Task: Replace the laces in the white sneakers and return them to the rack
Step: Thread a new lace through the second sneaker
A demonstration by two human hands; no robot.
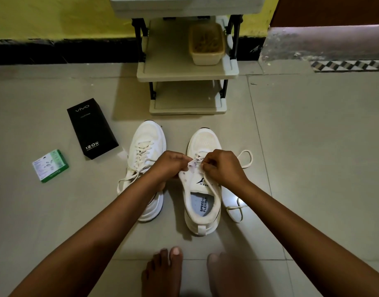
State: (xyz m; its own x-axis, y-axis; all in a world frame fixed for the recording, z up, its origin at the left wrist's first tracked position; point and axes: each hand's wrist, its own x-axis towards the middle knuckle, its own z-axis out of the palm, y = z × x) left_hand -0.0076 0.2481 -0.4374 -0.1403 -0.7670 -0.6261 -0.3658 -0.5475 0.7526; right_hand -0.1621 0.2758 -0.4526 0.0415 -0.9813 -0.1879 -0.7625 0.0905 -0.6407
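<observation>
Two white sneakers stand side by side on the tiled floor, toes pointing away from me. The left sneaker (146, 144) is laced, its lace ends trailing loose on the floor. The right sneaker (202, 202) has empty upper eyelets. My left hand (170, 162) pinches the left eyelet flap of the right sneaker. My right hand (224, 166) pinches the cream lace (246, 159) at the eyelets; the lace loops out over the floor to the right and curls beside the heel.
A beige shoe rack (186, 73) stands just beyond the sneakers, with a beige tub (206, 47) on its middle shelf. A black phone box (91, 127) and a small green-and-white box (50, 166) lie on the floor at left. My bare feet (165, 273) are at the bottom.
</observation>
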